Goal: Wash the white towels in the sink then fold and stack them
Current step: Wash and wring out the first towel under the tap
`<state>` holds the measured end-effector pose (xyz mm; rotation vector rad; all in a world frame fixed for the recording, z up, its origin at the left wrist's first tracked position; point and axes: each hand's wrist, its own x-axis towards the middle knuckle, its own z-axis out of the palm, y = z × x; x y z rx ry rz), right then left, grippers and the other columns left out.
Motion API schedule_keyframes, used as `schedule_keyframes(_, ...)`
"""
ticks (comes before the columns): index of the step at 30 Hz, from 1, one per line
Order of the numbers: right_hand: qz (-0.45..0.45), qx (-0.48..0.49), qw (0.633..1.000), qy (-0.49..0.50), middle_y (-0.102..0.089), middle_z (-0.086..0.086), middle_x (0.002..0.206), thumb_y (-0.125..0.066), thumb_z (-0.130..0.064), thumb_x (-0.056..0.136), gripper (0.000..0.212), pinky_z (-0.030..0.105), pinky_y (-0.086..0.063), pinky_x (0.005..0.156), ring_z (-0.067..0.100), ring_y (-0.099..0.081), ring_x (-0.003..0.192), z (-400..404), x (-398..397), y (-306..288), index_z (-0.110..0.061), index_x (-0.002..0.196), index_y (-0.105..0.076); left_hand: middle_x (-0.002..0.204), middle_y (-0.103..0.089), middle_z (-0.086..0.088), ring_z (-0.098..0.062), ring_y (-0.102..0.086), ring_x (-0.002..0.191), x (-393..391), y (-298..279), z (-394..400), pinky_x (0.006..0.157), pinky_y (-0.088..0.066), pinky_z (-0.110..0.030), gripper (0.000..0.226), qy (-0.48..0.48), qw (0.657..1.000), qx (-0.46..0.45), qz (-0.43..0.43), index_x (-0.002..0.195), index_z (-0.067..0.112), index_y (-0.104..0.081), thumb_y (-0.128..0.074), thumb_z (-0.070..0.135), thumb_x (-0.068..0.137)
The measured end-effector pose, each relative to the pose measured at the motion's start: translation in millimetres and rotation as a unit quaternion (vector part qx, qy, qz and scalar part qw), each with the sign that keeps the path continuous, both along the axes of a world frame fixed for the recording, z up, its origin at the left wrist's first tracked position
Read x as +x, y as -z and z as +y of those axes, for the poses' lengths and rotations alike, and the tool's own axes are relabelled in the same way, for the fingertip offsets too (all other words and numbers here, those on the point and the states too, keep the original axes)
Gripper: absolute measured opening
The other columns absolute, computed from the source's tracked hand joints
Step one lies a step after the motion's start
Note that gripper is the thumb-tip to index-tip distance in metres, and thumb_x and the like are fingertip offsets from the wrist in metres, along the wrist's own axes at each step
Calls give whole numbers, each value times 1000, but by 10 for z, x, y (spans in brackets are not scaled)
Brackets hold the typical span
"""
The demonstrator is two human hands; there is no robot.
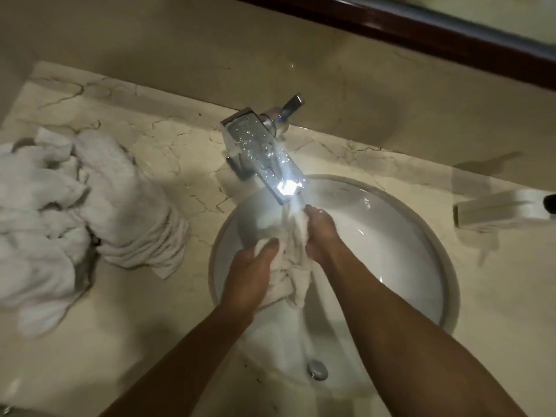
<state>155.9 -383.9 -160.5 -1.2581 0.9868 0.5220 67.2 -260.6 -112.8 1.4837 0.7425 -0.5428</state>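
Seen from the head camera, a person is leaning over a round white sink (433, 299) set into a pale marbled worktop (168, 164), and both bare forearms are reaching down into the bowl. A wet white towel (293, 276) is hanging bunched between the hands, its upper end lifted right under the mouth of the chrome faucet (264, 155), where water is running down onto the cloth. The left hand (251, 276) is gripping the towel's left side, fingers curling round the bunched fabric with the thumb lying on top. The right hand (320, 233) is clutching the towel higher up, close beneath the stream, its fingers wrapping into the folds. The towel's lower end is trailing down toward the metal drain plug (316, 369) at the near side of the bowl. Off to the left on the worktop, well apart from the sink, a heap of crumpled white towels (75, 212) is lying loosely piled. To the right of the bowl, a white soap dish (499, 207) is sitting near the frame's edge.
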Motion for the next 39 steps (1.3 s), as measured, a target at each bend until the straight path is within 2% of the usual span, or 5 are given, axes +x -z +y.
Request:
schedule_keyframes(4, -24, 150, 985, 79, -57, 12, 72, -42, 1, 96, 17, 26, -49, 60, 19, -57, 62, -280, -164, -117, 3, 89, -57, 93, -74, -5, -25, -70, 89, 9, 194, 163, 81, -58, -38, 22, 61, 993, 99, -11, 97, 15, -73, -68, 36, 91)
schedule_keyframes(10, 67, 273, 960, -15, -48, 7, 63, -73, -32, 82, 25, 18, -33, 40, 14, -53, 48, -369, -669, -210, -16, 98, -64, 101, -73, -17, -30, -69, 90, 166, 291, 255, 86, -54, -37, 43, -60, 929, -319, 177, 113, 4, -72, -77, 29, 78)
schedule_keyframes(22, -167, 145, 975, -32, -65, 7, 77, -55, -7, 94, 9, 23, -43, 68, 19, -60, 76, -379, -468, -572, -3, 88, -60, 70, -50, 0, -24, -51, 66, 237, 197, 239, 61, -41, -33, 37, 142, 874, 300, -356, 64, 15, -47, -65, 39, 86)
schedule_keyframes(30, -17, 216, 972, -87, -60, 23, 116, -74, -39, 84, 69, 36, -49, 77, 34, -63, 95, -165, -696, -424, 9, 131, -56, 75, -72, -6, -13, -69, 61, 174, 205, 46, 58, -56, -24, 42, -59, 974, -184, 122, 102, 2, -62, -69, 39, 84)
schedule_keyframes(39, -102, -59, 971, -206, -67, -1, 67, -49, -40, 102, 41, 20, -47, 57, 16, -64, 65, 293, -375, -181, -9, 86, -69, 95, -74, -7, -30, -72, 88, 204, 325, -171, 76, -60, -42, 85, -2, 997, 73, 34, 114, 27, -67, -34, 95, 74)
